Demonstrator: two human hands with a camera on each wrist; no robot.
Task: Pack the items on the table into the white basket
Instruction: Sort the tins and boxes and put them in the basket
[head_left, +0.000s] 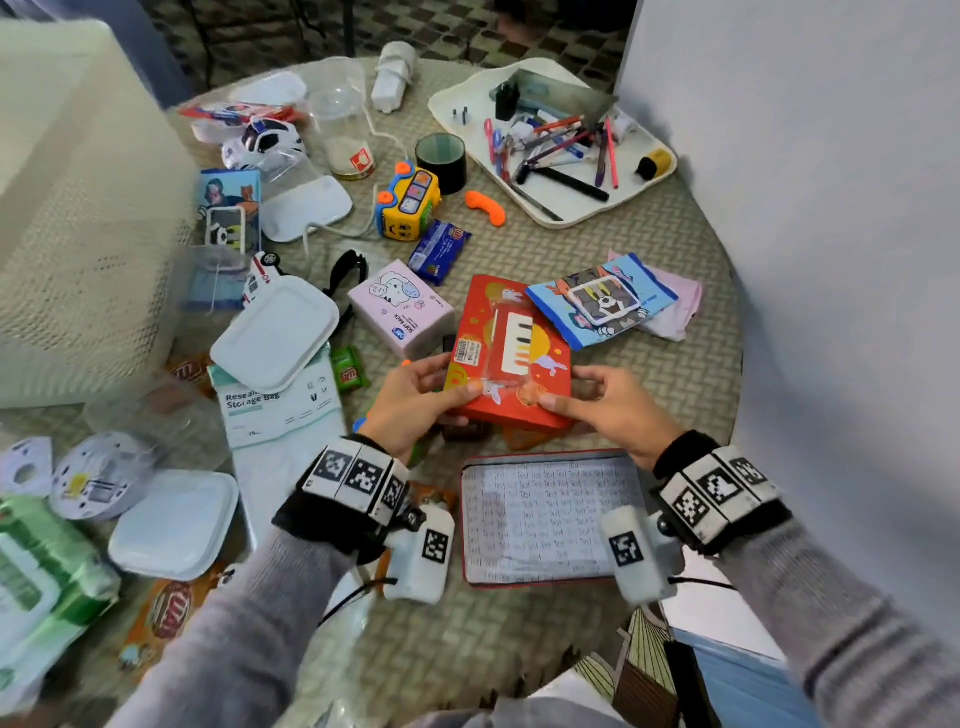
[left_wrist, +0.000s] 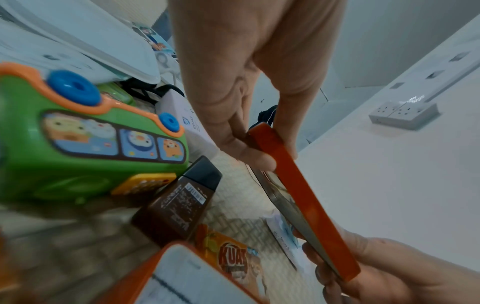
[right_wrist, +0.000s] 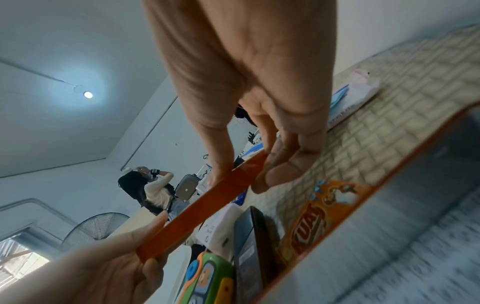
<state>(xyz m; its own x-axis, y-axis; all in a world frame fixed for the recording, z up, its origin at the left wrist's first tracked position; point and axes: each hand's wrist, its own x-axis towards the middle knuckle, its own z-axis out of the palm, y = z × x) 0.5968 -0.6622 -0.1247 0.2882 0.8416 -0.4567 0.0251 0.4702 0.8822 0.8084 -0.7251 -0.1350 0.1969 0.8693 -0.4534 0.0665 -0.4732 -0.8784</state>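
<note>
A flat red box (head_left: 511, 348) with a toy piano pictured on it is held near the middle of the table, its near edge raised. My left hand (head_left: 447, 384) pinches its near left corner, thumb on top. My right hand (head_left: 571, 402) pinches the near right corner the same way. The left wrist view shows the box's orange edge (left_wrist: 298, 195) between my left hand (left_wrist: 249, 152) and right hand (left_wrist: 389, 271). The right wrist view shows that edge (right_wrist: 202, 207) between my right hand (right_wrist: 246, 170) and left hand (right_wrist: 116, 267). The white mesh basket (head_left: 78, 208) stands at the far left.
A written-on notebook (head_left: 550, 514) lies just before my hands. A pink tissue pack (head_left: 402, 306) and a blue cartoon pouch (head_left: 602, 299) flank the box. A green toy (left_wrist: 78, 144), a brown packet (left_wrist: 179, 205) and an orange snack packet (left_wrist: 233, 259) lie under it. A pen tray (head_left: 550, 208) sits far right.
</note>
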